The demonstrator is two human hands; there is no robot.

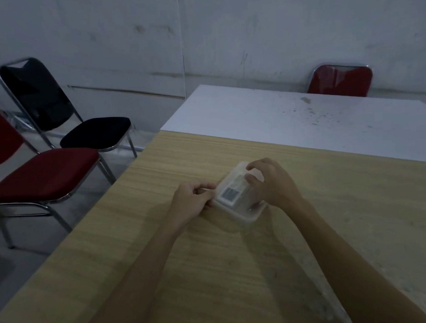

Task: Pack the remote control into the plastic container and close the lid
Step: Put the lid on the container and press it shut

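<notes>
A clear plastic container [238,210] lies on the wooden table [215,263], its lid on top. Through the lid I see a pale remote control [231,193] with a small display. My left hand [192,201] pinches the container's left edge with curled fingers. My right hand [270,185] rests on the lid at the right, fingertips pressing down on it and covering that side. Whether the lid is fully snapped down is not clear in the dim light.
A white table [305,118] abuts the wooden one at the back. A red chair [42,174] and a black chair [76,121] stand to the left, another red chair [340,81] behind the white table.
</notes>
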